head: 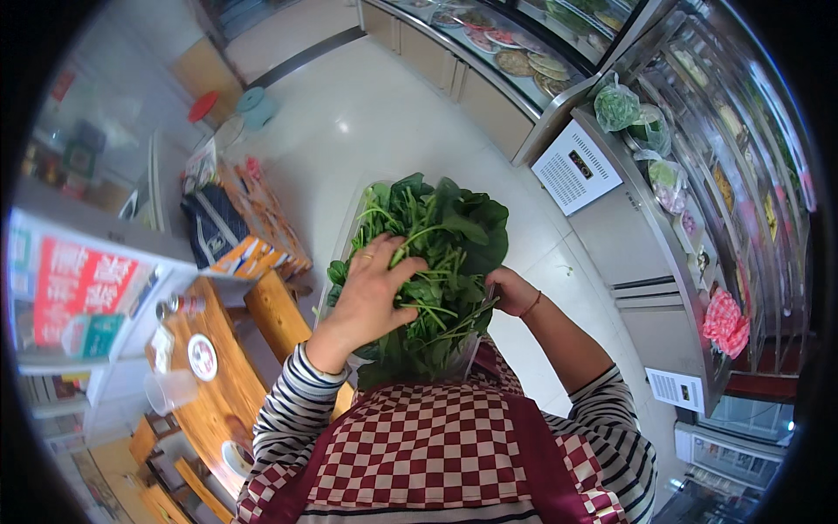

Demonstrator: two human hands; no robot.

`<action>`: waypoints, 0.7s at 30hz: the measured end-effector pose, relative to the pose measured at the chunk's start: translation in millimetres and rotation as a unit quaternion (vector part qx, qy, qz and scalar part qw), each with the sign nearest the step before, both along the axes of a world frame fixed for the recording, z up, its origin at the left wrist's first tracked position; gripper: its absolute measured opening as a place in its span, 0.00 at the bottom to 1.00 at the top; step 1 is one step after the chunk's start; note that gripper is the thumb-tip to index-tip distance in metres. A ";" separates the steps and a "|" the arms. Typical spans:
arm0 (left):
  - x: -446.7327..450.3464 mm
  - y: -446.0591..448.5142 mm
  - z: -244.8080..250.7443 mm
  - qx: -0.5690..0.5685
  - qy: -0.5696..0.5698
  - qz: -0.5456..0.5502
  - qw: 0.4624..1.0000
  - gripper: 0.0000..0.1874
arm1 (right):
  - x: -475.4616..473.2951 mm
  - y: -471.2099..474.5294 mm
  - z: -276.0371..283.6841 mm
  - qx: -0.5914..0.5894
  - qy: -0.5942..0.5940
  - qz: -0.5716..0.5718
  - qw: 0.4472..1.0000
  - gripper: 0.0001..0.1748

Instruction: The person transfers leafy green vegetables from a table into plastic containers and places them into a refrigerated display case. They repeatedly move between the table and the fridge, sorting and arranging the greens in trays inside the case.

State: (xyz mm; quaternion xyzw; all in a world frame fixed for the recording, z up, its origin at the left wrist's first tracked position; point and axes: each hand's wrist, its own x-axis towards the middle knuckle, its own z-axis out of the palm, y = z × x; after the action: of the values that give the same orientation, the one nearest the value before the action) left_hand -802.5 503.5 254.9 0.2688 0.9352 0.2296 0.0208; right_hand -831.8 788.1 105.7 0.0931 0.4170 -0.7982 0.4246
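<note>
A clear plastic container (337, 259), heaped with leafy greens (452, 242), is held against the front of my checkered apron. My left hand (373, 288), with a ring on one finger, lies on the left part of the greens, its fingers spread over the stems. My right hand (514, 290) is at the container's right side, its fingers partly hidden behind the leaves and the rim. Long stems and broad dark leaves stick up above the container, and some hang over its right side.
A wooden table (219, 367) with a plate and a clear cup stands at the left, beside a wooden bench (278, 311). At the right runs a steel refrigerated counter (622, 223) with bagged vegetables (617, 107). A glass display case (497, 72) holds plated food. Stools (256, 108) stand far back.
</note>
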 end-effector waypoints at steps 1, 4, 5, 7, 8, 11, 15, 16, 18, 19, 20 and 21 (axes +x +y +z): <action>-15.9 0.3 3.0 -0.002 -0.013 -0.007 1.000 0.36 | -13.6 -3.8 -2.1 0.031 -0.014 0.002 0.999 0.29; -90.3 -1.0 16.7 -0.025 -0.013 0.020 0.999 0.38 | -82.2 -9.9 -10.3 0.017 0.010 -0.005 1.000 0.28; -117.5 -0.3 22.3 -0.033 -0.004 0.035 0.999 0.39 | -108.4 -12.0 -12.9 0.007 0.025 -0.006 1.000 0.29; -176.8 11.1 28.9 -0.054 0.067 0.026 0.996 0.42 | -159.3 -17.0 -16.8 -0.004 0.047 -0.008 0.999 0.30; -204.3 20.2 30.6 -0.064 0.101 0.028 0.992 0.43 | -182.0 -18.7 -16.2 -0.018 0.049 -0.012 0.999 0.30; -310.4 58.8 25.4 -0.052 0.132 -0.012 0.990 0.47 | -279.9 -21.8 -4.6 -0.031 0.073 0.000 0.997 0.33; -409.8 57.1 22.8 -0.115 0.104 -0.055 0.986 0.48 | -377.7 -28.3 16.5 -0.034 0.115 0.032 0.992 0.34; -428.7 52.5 22.4 -0.163 0.073 -0.056 0.982 0.48 | -399.8 -27.3 19.3 -0.045 0.131 0.042 0.989 0.35; -465.7 36.9 19.6 -0.175 0.061 -0.025 0.982 0.44 | -446.3 -30.2 18.6 -0.039 0.117 0.036 0.992 0.34; -484.9 28.0 17.8 -0.182 0.047 -0.015 0.982 0.43 | -469.9 -30.7 16.1 -0.034 0.114 0.048 0.992 0.33; -503.7 19.5 15.4 -0.185 0.040 -0.007 0.982 0.42 | -491.3 -32.6 12.3 -0.042 0.116 0.054 0.991 0.33; -523.8 13.1 12.2 -0.179 0.042 0.001 0.983 0.41 | -515.0 -36.1 7.8 -0.008 0.104 0.064 0.992 0.32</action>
State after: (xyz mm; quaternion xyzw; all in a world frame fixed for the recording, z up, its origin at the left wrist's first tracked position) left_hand -1326.3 516.7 267.1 0.2694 0.9614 0.0471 0.0288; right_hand -1346.8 752.0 113.5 -0.0211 0.4576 -0.7780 0.4300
